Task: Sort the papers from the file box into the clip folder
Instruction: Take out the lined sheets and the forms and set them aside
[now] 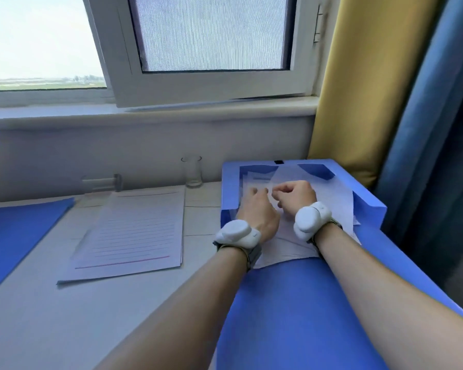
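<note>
Both hands, left hand [257,209] and right hand [294,194], reach into the blue file box [369,204], fingers curled on the loose papers [329,198]; whether they actually pinch a sheet I cannot tell. Best to separate one sheet cleanly, lifting it flat.

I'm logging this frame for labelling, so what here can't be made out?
- Head view: whether the right hand pinches a sheet; its curled fingers hide it.
- Print on the papers in the file box: blurred.
- Blue folder: cut off by the left edge.
</note>
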